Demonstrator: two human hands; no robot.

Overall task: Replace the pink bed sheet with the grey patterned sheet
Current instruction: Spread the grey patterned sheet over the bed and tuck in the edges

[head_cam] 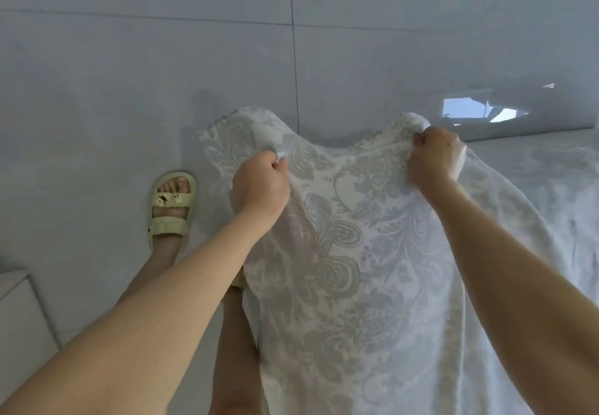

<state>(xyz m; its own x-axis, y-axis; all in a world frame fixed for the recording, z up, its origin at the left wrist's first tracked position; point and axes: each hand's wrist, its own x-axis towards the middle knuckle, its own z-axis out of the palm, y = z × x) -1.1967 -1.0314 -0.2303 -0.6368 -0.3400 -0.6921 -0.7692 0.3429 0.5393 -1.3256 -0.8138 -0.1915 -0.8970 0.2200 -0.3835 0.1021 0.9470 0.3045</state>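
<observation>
Both forearms extended, left hand [261,184] and right hand [432,155] grip grey patterned sheet [350,268].

Two bare arms reach forward and down from the bottom of the view. The left forearm [155,304] runs up from the lower left corner, the right forearm [518,268] from the lower right edge. Both wrists are fairly straight, and the backs of both hands face the camera. The left hand [261,184] is a closed fist, fingers curled under and pinching a fold of the sheet [356,268]. The right hand [434,155] sits higher and well apart from it, also fisted, with its knuckles bunching the sheet's upper edge. Below the left arm a bare leg [235,349] shows, and further left a foot [181,185] points forward.
</observation>
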